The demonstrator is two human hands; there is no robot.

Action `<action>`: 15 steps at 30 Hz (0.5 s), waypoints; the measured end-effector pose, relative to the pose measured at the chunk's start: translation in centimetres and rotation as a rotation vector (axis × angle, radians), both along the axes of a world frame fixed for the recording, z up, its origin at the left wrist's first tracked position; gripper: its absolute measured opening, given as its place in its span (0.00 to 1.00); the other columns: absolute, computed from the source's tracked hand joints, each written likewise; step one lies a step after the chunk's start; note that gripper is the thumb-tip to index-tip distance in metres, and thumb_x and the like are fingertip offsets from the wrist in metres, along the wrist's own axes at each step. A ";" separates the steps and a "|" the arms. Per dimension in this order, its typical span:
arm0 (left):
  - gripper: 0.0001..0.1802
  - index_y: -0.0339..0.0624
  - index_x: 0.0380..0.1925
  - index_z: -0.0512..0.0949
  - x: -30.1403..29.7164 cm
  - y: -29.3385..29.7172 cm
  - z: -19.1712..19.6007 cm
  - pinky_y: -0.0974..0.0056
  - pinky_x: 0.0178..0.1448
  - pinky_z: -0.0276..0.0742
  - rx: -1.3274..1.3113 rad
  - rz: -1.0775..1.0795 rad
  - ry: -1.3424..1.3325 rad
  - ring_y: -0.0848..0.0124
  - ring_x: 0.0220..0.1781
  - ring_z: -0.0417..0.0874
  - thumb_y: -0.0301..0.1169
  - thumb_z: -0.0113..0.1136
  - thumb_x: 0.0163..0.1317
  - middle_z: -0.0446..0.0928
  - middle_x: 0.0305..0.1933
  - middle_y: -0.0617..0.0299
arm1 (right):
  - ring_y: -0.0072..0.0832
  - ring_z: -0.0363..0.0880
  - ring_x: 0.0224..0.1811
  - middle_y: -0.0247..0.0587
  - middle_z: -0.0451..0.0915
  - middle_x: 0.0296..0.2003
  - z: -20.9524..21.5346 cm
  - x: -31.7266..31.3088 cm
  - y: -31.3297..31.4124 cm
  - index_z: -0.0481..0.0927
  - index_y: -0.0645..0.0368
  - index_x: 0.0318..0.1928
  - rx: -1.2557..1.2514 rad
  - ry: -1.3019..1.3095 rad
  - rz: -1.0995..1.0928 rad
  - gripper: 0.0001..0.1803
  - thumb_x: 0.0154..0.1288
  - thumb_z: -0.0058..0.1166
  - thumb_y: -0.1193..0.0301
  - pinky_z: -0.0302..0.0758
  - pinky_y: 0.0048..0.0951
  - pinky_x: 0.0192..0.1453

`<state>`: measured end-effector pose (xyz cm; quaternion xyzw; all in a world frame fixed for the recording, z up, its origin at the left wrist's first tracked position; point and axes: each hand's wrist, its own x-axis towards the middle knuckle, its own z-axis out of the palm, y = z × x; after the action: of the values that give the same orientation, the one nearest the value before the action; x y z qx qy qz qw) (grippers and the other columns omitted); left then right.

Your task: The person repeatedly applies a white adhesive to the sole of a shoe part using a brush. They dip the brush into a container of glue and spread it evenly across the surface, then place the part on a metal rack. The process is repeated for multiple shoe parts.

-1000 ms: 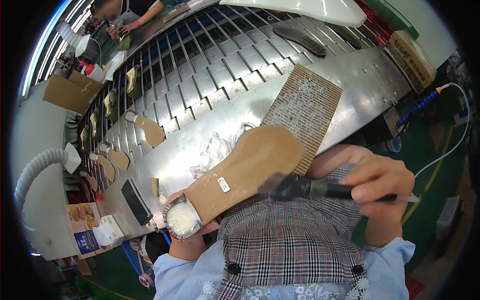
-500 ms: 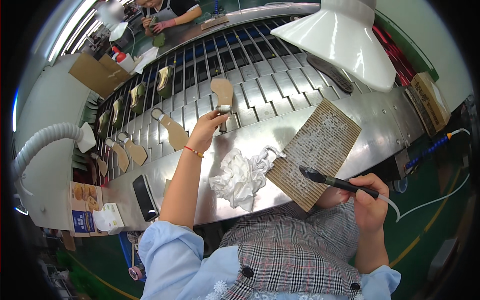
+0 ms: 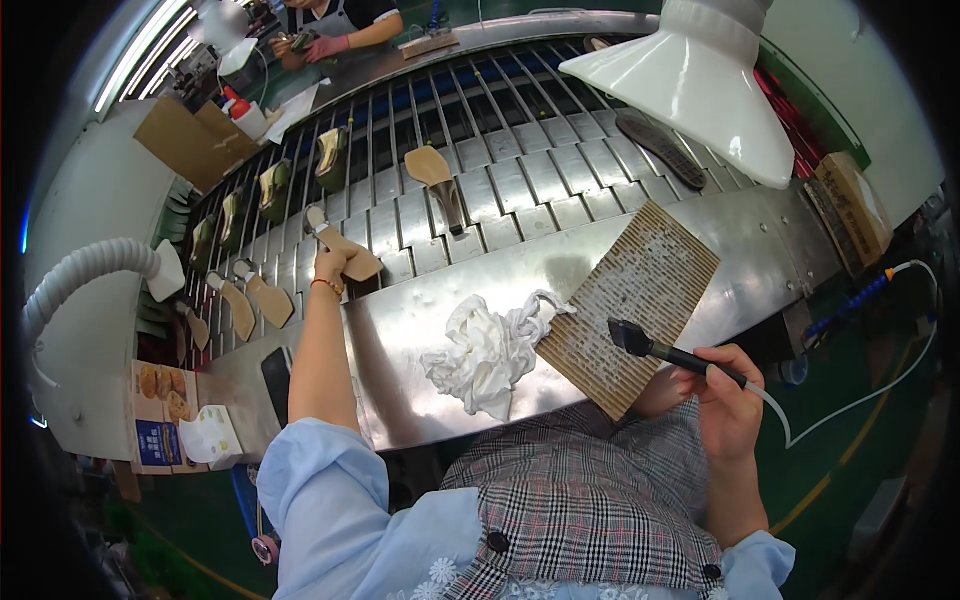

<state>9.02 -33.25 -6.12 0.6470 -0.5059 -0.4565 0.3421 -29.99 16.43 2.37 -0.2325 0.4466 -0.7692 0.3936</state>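
Observation:
My left hand [image 3: 335, 268] reaches out to the slatted conveyor, its fingers closed around the side of a tan shoe sole [image 3: 362, 268]. To the right of it, another tan heeled sole [image 3: 428, 168] rests on the slats with its dark heel pointing toward me. My right hand [image 3: 728, 395] grips the black handle of a brush [image 3: 630, 338], which has a pale tube running from its rear end. The flat dark brush head hovers over, or lightly touches, a ridged brown board [image 3: 640, 290]; I cannot tell which. Crumpled white cloth [image 3: 482, 355] lies beside the board.
More tan soles [image 3: 268, 300] and several green shoe uppers [image 3: 275, 190] sit along the conveyor at left. A dark sole [image 3: 660, 150] lies under a white hood [image 3: 690, 90]. A phone [image 3: 275, 385] and a tissue pack [image 3: 210, 438] are at the left edge. A co-worker [image 3: 345, 35] works across the conveyor.
My left hand let go of the heeled sole, now lying on the slats, and moved left to another sole. The brush in my right hand shifted slightly over the board.

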 end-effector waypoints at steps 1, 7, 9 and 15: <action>0.25 0.39 0.57 0.70 -1.0 0.7 0.9 0.62 0.53 0.81 -0.005 -0.036 0.200 0.58 0.45 0.83 0.30 0.64 0.60 0.78 0.50 0.51 | 0.33 0.83 0.31 0.57 0.83 0.32 0.2 0.3 0.0 0.77 0.75 0.45 0.004 -0.009 -0.017 0.13 0.65 0.52 0.75 0.81 0.29 0.36; 0.24 0.41 0.64 0.66 -6.5 13.1 9.5 0.49 0.65 0.74 0.115 -0.306 1.296 0.54 0.65 0.72 0.36 0.47 0.71 0.70 0.64 0.52 | 0.31 0.80 0.27 0.51 0.83 0.29 1.1 0.6 -0.1 0.79 0.69 0.43 -0.048 -0.429 0.019 0.14 0.70 0.48 0.68 0.77 0.27 0.32; 0.32 0.44 0.73 0.54 -9.9 20.2 12.1 0.32 0.71 0.57 0.040 -0.797 1.409 0.48 0.78 0.48 0.46 0.36 0.73 0.52 0.76 0.49 | 0.32 0.80 0.27 0.50 0.83 0.29 1.1 0.6 -0.4 0.79 0.68 0.44 -0.049 -0.547 0.074 0.15 0.70 0.48 0.67 0.77 0.28 0.34; 0.27 0.61 0.74 0.50 -14.2 26.8 9.5 0.42 0.57 0.74 0.355 -0.489 1.746 0.53 0.71 0.64 0.41 0.28 0.77 0.65 0.69 0.58 | 0.32 0.81 0.28 0.51 0.84 0.31 0.9 1.9 -1.4 0.80 0.67 0.44 -0.061 -0.711 0.188 0.14 0.70 0.47 0.68 0.77 0.28 0.35</action>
<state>-5.15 -6.48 3.41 -0.0086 -0.1137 -0.9127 0.3923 -28.11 15.02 3.25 -0.0023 0.2352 -0.7753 0.5861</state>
